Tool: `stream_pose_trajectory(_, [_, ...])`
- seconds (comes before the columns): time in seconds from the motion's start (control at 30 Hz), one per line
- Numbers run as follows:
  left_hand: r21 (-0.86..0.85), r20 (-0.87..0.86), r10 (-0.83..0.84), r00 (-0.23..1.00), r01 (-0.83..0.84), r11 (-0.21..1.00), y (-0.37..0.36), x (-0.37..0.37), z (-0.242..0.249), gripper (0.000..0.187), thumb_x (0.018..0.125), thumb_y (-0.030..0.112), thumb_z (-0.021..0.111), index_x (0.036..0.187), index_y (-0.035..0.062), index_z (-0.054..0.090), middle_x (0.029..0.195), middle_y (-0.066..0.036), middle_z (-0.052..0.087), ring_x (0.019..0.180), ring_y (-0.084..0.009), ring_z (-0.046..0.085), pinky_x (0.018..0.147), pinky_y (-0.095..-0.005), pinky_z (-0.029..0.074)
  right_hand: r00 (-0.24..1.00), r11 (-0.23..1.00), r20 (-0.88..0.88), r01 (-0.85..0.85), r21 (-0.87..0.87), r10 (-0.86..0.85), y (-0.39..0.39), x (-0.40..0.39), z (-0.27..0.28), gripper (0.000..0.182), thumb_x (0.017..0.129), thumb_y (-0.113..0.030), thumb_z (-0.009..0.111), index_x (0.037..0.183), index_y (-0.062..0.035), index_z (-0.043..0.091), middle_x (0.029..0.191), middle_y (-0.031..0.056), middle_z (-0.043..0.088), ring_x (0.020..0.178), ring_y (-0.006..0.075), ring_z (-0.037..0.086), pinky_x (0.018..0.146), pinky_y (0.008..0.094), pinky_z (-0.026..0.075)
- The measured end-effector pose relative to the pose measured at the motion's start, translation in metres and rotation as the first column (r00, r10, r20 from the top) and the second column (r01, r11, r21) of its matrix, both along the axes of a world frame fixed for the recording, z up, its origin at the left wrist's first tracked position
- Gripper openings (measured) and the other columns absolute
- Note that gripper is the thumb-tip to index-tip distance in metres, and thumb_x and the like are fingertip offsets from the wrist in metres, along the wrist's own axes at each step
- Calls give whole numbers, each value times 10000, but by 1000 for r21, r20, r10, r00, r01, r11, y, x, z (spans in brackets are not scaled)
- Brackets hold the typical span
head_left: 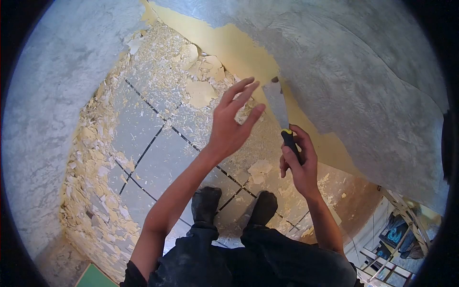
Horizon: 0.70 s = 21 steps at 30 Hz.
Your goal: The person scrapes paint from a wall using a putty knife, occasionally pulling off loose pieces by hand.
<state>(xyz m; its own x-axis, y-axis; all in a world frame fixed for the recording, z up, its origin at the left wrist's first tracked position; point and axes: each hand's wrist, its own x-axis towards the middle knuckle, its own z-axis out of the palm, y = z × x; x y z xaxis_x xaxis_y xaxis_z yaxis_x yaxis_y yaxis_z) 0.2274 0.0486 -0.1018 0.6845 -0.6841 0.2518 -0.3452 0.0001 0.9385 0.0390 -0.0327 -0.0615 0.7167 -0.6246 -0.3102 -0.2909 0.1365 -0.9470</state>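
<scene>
My right hand (302, 160) is closed round the black and yellow handle of a putty knife (276, 103). The blade points up and away from me, with a dark smudge at its tip corner. To the left of the blade, my left hand (234, 117) is raised with fingers spread and holds nothing. Beyond both hands, a wall (334, 81) carries grey, rough plaster over most of its face. Along its lower edge runs a band of bare yellow surface (239, 48).
Yellow and white paint flakes (91, 162) lie heaped along the left wall (52, 95) and far corner. Grey floor tiles (143, 124) with dark joints lie under my shoes (206, 203). A ladder (406, 215) stands at lower right. A green board (95, 277) shows at lower left.
</scene>
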Motion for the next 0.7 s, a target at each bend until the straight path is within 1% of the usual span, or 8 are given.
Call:
stream_pose_trajectory(0.07, [4, 187, -47, 981, 47, 999, -4, -6, 3, 453, 863, 115, 699, 1301, 93, 585, 1346, -121, 547, 1185, -257, 562, 949, -360, 477, 999, 998, 30, 10, 57, -11, -1, 0, 6, 478, 945, -99, 548, 1399, -94, 399, 1036, 86, 482, 571, 71, 507, 438, 212, 425])
stream_pose_trajectory(0.1, [3, 188, -47, 981, 47, 999, -6, -11, 5, 453, 863, 115, 699, 1301, 93, 585, 1346, -121, 547, 1185, -257, 562, 949, -360, 477, 999, 995, 29, 25, 96, -28, -2, 0, 10, 468, 950, -106, 540, 1398, -96, 402, 1013, 82, 489, 551, 69, 491, 425, 213, 408])
stream_pose_trajectory(0.3, [-119, -25, -231, 973, 226, 967, -13, -37, 15, 513, 887, 137, 672, 1356, 14, 502, 1461, -186, 422, 1293, -316, 488, 1033, -394, 415, 998, 960, 9, 58, 273, -63, -2, 1, 27, 477, 995, -226, 472, 1448, -130, 358, 916, 65, 515, 510, 63, 458, 384, 212, 353])
stream_pose_trajectory(0.37, [-127, -13, -238, 971, 234, 964, -15, -42, 15, 537, 898, 143, 659, 1378, 3, 465, 1480, -199, 387, 1310, -330, 464, 1038, -397, 409, 996, 946, 21, 73, 315, -84, -2, 4, 31, 487, 1008, -266, 445, 1467, -142, 338, 888, 59, 519, 501, 64, 452, 376, 212, 342])
stream_pose_trajectory(0.43, [-138, -1, -240, 971, 238, 961, -18, -45, 16, 562, 908, 150, 646, 1401, -9, 428, 1499, -211, 351, 1327, -343, 440, 1043, -400, 402, 989, 855, 0, 126, 503, -145, -3, 9, 40, 492, 1022, -296, 405, 1488, -171, 308, 859, 55, 520, 482, 72, 433, 363, 222, 333])
stream_pose_trajectory(0.53, [-166, -59, -233, 971, 221, 961, -22, -51, 22, 608, 920, 146, 624, 1443, -4, 354, 1512, -233, 309, 1345, -351, 407, 1050, -402, 391, 991, 823, -54, 131, 553, -121, -3, 17, 53, 477, 1030, -313, 397, 1483, -188, 317, 820, 46, 510, 462, 84, 419, 350, 233, 328])
stream_pose_trajectory(0.63, [-53, -24, -191, 981, 190, 980, -26, -56, 33, 634, 928, 141, 605, 1464, -10, 302, 1506, -255, 300, 1351, -355, 392, 1057, -391, 381, 985, 817, -121, 172, 550, -125, -7, 20, 56, 478, 1033, -354, 390, 1480, -199, 319, 782, 34, 492, 441, 85, 410, 334, 238, 326])
stream_pose_trajectory(0.7, [-134, -404, -186, 896, 144, 981, -26, -58, 43, 637, 933, 137, 592, 1465, -31, 284, 1492, -278, 305, 1360, -344, 373, 1057, -383, 379, 974, 805, -150, 226, 548, -172, 1, 22, 55, 449, 1035, -359, 372, 1446, -184, 334, 771, 24, 473, 418, 74, 392, 309, 211, 305])
